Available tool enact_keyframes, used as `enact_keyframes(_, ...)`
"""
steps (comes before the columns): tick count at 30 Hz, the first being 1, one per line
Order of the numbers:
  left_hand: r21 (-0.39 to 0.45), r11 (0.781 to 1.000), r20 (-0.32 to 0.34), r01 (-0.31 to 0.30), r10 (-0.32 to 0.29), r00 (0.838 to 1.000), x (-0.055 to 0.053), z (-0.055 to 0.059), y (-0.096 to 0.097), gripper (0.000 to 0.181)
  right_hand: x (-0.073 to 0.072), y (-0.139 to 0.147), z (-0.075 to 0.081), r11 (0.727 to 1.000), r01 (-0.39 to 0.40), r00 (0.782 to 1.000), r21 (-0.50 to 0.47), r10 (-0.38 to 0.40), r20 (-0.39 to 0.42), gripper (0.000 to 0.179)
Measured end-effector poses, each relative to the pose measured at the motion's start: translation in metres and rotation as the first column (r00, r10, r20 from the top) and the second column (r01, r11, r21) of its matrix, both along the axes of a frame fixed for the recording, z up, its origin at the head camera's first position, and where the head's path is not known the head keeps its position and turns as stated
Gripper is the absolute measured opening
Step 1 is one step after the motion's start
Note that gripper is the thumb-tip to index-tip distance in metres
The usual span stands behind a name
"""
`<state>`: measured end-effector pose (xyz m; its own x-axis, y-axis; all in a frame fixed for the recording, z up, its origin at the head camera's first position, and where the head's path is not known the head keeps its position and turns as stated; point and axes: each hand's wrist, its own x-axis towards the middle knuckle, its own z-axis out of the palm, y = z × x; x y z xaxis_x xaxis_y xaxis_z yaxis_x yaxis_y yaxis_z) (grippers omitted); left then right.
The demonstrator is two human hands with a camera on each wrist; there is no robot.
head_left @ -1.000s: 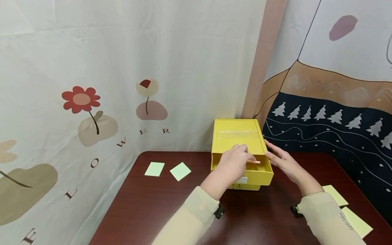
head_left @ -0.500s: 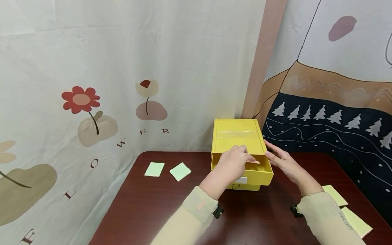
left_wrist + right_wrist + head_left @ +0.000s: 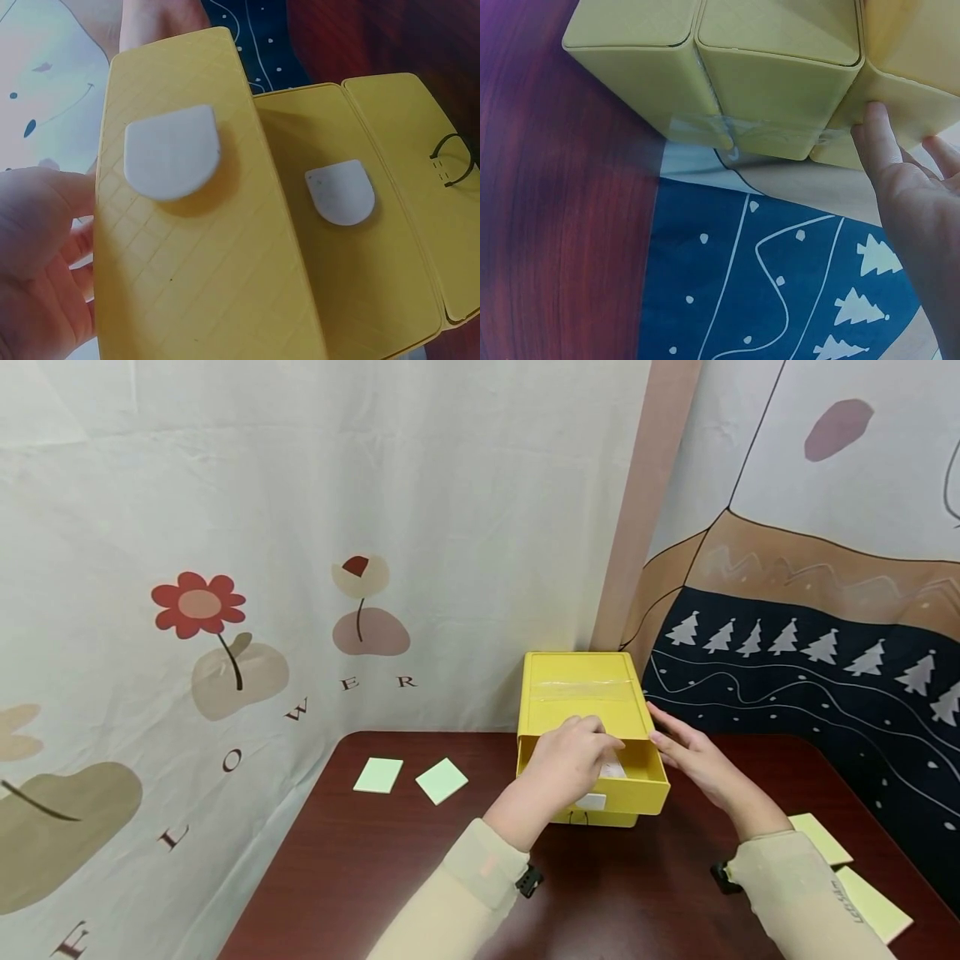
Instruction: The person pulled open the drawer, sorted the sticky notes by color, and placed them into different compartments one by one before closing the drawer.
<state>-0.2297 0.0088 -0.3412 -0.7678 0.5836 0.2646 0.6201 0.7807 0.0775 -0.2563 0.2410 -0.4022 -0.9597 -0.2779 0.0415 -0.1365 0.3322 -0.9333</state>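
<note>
1. Slip (image 3: 612,766), pale, sits inside box's (image 3: 581,714) pulled-out top drawer (image 3: 637,796), by L hand (image 3: 564,762).
2. Vs 0.5 s ago: thin pinkish edge gone, pale face now shows lower; prob. being shifted within drawer.
3. L hand: fingers bent into drawer; can't tell if gripping slip.
4. R hand (image 3: 693,760): fingers extended, touching box side.
5. Lower 2 drawers (image 3: 330,262) look closed, contents hidden.
6. Worktop (image 3: 337,860): 2 green pads (image 3: 378,774) L.

L grip (image 3: 37,259) at edge of yel. drawer (image 3: 202,270), white tab (image 3: 172,152); 2nd drawer (image 3: 367,277) w/ sim. tab (image 3: 343,193) set back.
</note>
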Motion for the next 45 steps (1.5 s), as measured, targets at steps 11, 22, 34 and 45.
enact_keyframes(11,0.089,0.996,-0.066,0.018,-0.012,0.998,0.007,-0.008,-0.014,0.027,0.001,0.000,0.000,1.000,0.005,1.000,0.002,-0.005,-0.002,0.065)
enact_keyframes(22,0.217,0.961,-0.394,0.172,-0.075,0.916,0.014,-0.032,-0.039,0.026,0.000,-0.001,0.000,1.000,0.008,1.000,-0.013,-0.008,0.001,0.066)
enact_keyframes(34,0.293,0.931,-0.646,0.219,0.024,0.763,0.015,-0.068,-0.058,0.025,-0.001,-0.001,-0.001,1.000,0.011,1.000,-0.003,-0.011,0.001,0.066)
enact_keyframes(45,0.302,0.926,-0.668,0.226,0.036,0.744,0.016,-0.089,-0.066,0.027,0.001,-0.001,0.001,1.000,0.013,1.000,-0.001,-0.013,0.006,0.065)
